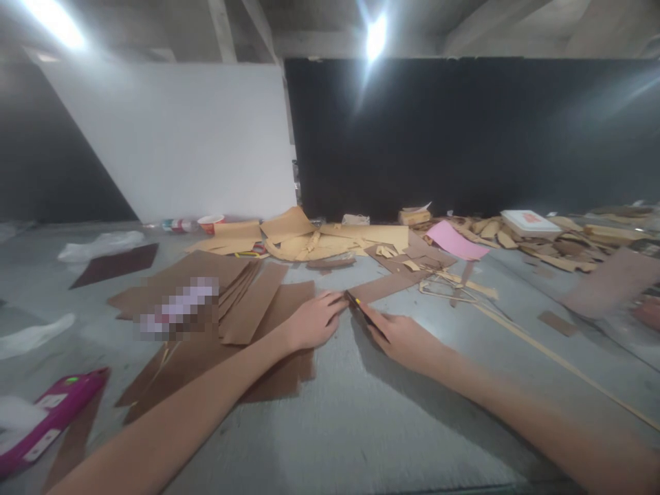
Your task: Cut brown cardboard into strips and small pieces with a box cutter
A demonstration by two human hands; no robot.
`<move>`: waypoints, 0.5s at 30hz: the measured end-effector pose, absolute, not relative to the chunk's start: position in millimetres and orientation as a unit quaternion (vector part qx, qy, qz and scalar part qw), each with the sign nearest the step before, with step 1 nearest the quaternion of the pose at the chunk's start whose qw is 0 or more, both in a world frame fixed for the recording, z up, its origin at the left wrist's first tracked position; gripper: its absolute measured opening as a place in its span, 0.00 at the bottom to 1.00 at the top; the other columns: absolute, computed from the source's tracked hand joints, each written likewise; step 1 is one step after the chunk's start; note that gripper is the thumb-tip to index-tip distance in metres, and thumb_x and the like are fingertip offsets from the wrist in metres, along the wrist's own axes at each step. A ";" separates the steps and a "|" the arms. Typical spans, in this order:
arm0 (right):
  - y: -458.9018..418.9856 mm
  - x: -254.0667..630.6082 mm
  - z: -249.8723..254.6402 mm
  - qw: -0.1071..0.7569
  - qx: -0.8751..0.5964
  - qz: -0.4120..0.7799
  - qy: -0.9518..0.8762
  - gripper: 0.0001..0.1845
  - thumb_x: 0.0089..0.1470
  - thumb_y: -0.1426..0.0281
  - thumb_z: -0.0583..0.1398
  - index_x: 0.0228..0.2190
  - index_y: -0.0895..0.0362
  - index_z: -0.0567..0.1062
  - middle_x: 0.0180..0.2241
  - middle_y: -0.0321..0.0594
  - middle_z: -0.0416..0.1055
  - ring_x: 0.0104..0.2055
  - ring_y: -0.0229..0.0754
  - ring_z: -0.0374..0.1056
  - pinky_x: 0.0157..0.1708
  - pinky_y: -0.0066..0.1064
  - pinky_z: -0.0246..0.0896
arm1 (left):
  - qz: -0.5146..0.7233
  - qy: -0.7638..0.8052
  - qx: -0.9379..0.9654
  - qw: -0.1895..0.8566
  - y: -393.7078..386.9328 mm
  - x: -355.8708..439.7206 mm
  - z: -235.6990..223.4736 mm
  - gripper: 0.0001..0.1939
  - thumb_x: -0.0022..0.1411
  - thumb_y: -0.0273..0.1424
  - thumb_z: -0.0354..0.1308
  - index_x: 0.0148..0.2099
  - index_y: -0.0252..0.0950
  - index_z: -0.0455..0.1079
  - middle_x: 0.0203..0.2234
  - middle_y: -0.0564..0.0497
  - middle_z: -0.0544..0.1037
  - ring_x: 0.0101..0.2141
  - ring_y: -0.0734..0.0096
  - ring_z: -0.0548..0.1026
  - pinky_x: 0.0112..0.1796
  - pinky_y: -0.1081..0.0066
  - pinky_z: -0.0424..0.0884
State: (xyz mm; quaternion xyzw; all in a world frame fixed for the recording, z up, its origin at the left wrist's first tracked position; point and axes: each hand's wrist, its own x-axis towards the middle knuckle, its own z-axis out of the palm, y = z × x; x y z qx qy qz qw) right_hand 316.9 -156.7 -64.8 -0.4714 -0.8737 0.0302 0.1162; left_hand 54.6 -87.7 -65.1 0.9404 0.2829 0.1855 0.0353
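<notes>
My right hand (407,340) is closed round a slim black and yellow utility knife (364,308), which slants up and left, its front end by my left fingertips. My left hand (317,322) lies palm down on the table, fingers stretched and slightly bent. Those fingertips touch the near end of a brown sheet strip (386,285) running away to the right. Left of that hand, brown sheet pieces (262,306) lie in an overlapping pile, partly hidden under my left forearm. The blade of the knife is too small to make out.
A magenta device (56,416) lies at the near left, beside white plastic (36,335). Tan sheets (335,240), a pink sheet (456,239) and a white box (530,223) are at the back. Scraps (562,251) and a long thin strip (562,361) lie right.
</notes>
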 end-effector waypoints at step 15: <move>-160.3 297.5 -69.4 0.068 -0.512 -0.025 -0.856 0.34 0.71 0.73 0.46 0.74 0.64 0.49 0.39 0.51 0.80 0.33 0.50 0.77 0.31 0.36 0.61 | 0.165 0.283 0.945 0.011 -83.5 58.3 -64.2 0.24 0.68 0.23 0.52 0.65 0.36 0.69 0.64 0.39 0.72 0.64 0.52 0.69 0.64 0.52 0.68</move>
